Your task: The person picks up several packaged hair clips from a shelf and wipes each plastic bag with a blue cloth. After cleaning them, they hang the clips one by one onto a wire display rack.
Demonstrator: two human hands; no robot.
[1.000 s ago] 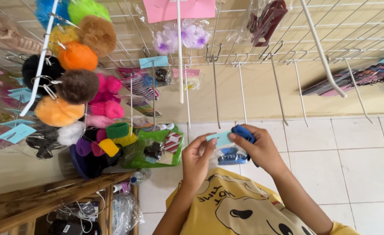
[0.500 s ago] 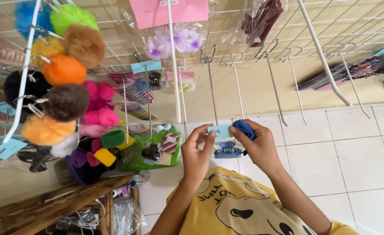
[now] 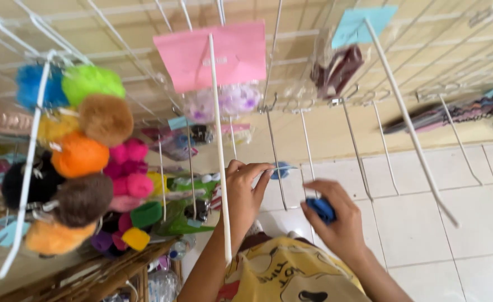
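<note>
- Blue object [image 3: 320, 209]: mostly covered by the curled fingers of the right hand [image 3: 338, 221]; its kind and shape cannot be told
- Small packet [image 3: 280, 169] pinched at the fingertips of the left hand [image 3: 245, 193]: motion-blurred; its contents are unreadable
- Both forearms: cut off by the bottom edge
- Yellow shirt [image 3: 291, 274]: only its upper part shows; its print is cropped
- Pink card [image 3: 224, 53]: 1 white hook rod [image 3: 219, 145] crosses it; the clear bag below [image 3: 224, 100] is too blurred to identify
- Dark hanging items [image 3: 453, 112] at right: smeared, cropped by the edge
- Pompoms [image 3: 78, 151] at left: partly overlapping; the lowest goods are hidden behind the wooden shelf [image 3: 90, 277]
</note>
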